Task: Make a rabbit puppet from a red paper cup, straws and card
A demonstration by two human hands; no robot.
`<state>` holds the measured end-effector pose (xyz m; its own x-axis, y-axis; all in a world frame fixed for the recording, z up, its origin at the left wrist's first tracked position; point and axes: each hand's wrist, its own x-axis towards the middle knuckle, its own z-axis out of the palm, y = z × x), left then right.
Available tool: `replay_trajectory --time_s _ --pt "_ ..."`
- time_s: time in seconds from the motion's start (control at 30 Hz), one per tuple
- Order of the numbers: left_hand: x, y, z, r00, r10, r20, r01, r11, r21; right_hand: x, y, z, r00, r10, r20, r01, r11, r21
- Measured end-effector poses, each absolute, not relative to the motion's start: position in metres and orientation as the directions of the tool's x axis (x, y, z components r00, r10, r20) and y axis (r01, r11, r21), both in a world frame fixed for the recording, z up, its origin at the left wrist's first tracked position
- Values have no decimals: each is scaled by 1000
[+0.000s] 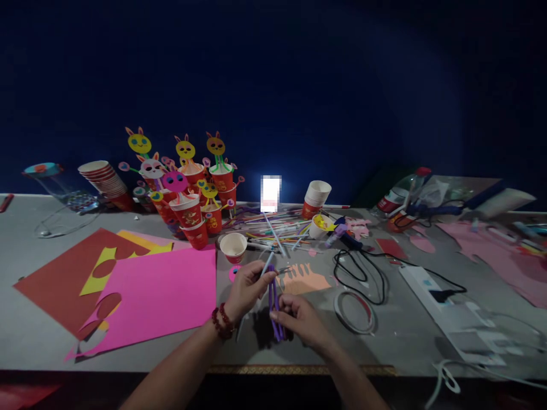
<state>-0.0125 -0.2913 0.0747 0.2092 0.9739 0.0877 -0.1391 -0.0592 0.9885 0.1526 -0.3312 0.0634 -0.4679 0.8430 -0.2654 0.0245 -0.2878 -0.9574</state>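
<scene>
Purple straws [276, 310] sit pinched in our right hand [304, 320] at table centre, our left hand [248, 287] at ten o'clock gripping their tops with a pale straw [267, 263]; we judge the ends need aligning under firm pinches.

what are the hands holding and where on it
Both hold a bent purple straw: the left hand pinches its upper end, the right hand its lower end.
</scene>
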Motion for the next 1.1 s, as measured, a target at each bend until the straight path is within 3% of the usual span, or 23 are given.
replay_trajectory --time_s 0.23,0.47,0.57,0.67,0.93,1.1 --pt "-14 -289 73 160 987 -21 -327 73 942 151 -332 74 -422 885 -198 -71 -250 -966" --pt "-16 -293 78 108 993 43 -246 -15 969 152 -330 69 -439 862 -252 34 -264 -964" --pt "-15 -296 79 53 994 94 -240 -79 968 157 -332 77 -345 933 -105 237 -22 -971" --pt "-10 -300 76 15 993 113 -283 -104 953 161 -338 85 -265 961 73 448 189 -874" --pt "-10 -302 83 -141 989 47 -479 -110 871 184 -347 84 -43 988 152 647 143 -749" --pt "-19 -294 91 -152 988 -20 -495 -59 867 230 -358 77 -122 992 32 523 92 -847"
